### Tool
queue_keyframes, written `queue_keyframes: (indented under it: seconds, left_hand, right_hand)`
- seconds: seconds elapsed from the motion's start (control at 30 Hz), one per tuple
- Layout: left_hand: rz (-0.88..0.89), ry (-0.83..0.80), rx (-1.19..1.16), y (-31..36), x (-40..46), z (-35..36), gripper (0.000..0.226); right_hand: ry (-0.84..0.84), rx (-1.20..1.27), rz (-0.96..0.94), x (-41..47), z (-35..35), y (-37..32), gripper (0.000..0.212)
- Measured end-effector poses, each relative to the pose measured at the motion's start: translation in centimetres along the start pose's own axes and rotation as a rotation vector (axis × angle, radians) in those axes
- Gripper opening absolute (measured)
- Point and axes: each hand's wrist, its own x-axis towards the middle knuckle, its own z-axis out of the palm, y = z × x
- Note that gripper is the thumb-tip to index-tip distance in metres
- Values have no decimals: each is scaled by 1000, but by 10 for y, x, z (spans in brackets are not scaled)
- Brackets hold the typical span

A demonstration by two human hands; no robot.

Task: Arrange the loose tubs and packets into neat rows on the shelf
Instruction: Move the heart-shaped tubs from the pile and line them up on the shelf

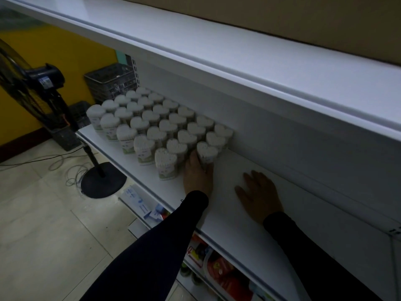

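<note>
- The white shelf (227, 192) runs diagonally from the left middle of the frame down to the lower right, with a second white shelf (217, 46) above it.
- Heart-shaped tubs (152, 120) stand upright in close diagonal rows on the shelf's left-centre part, touching one another, the far rows against the back panel.
- The nearest tub (206, 152) sits at the row's right end — the left hand (198, 174) grips it from below, thumb on its left side and a fingertip showing at its lower right; the other fingers are hidden behind it.
- The right hand (258, 192) lies palm-down on bare shelf, right of centre and apart from the tubs — fingers straight and slightly spread, holding nothing.
- Both arms wear dark sleeves (152, 246).
- A standing fan (43, 83) fills the left edge, its round base on the tiled floor (43, 224) beside loose cables.
- A dark crate (111, 82) sits behind the tubs, upper left of centre.
- Coloured packets (219, 268) show on the lower shelf at bottom centre; details too dim to tell.
</note>
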Motion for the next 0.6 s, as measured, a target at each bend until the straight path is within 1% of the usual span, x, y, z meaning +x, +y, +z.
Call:
queue_keyframes:
  seconds: [0.1, 0.2, 0.3, 0.43, 0.5, 0.6]
  left_hand:
    - [-3, -9, 21, -1, 1, 1, 62]
    - [4, -17, 41, -3, 3, 2, 64]
    - [17, -7, 41, -4, 4, 4, 64]
    - [30, -12, 44, -7, 5, 5, 65]
    - [24, -22, 48, -6, 4, 5, 66]
    - [11, -49, 44, -6, 2, 2, 67]
  right_hand:
    - [16, 7, 11, 1, 0, 0, 89]
    - [-11, 9, 13, 1, 2, 1, 86]
    - [32, 19, -2, 0, 3, 2, 78]
    - [-3, 19, 12, 0, 3, 1, 82]
    - [27, 15, 3, 0, 5, 3, 77]
    - [26, 28, 1, 1, 7, 5, 72]
